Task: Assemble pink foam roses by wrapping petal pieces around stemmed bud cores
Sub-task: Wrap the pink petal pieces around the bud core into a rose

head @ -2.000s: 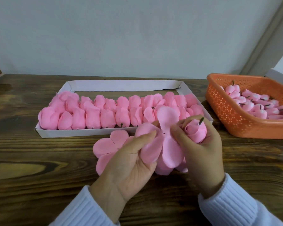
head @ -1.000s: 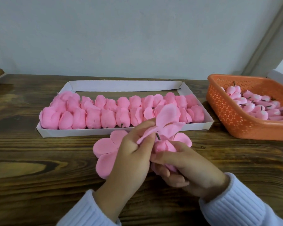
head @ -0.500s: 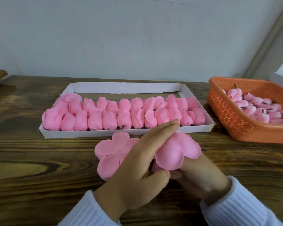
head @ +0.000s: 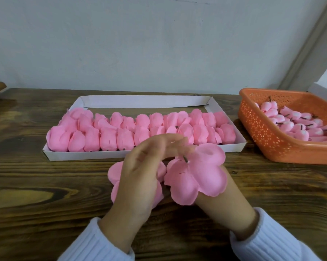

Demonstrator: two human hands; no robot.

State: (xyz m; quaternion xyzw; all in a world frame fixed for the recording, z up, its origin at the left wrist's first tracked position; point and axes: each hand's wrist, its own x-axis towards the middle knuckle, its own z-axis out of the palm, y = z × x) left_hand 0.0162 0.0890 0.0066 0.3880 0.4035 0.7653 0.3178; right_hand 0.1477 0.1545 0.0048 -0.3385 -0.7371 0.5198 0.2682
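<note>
A flat pink petal piece [head: 200, 176] sits threaded on a dark stem [head: 185, 158], which pokes up through its centre. My right hand [head: 228, 202] is underneath, mostly hidden by the petals, holding the bud core from below. The straight fingers of my left hand [head: 140, 178] reach over to touch the petal piece next to the stem. A second petal piece [head: 114, 172] lies on the table, partly covered by my left hand.
A white cardboard tray [head: 83, 156] behind my hands holds rows of several finished pink roses [head: 121, 134]. An orange plastic basket [head: 262, 136] at the right holds several stemmed bud cores [head: 291, 123]. The table is dark wood, with a wall behind it.
The bud went stem-up under the petal piece and its stem came through the centre. My left hand let go of the petals, and its fingers now lie straight by the stem.
</note>
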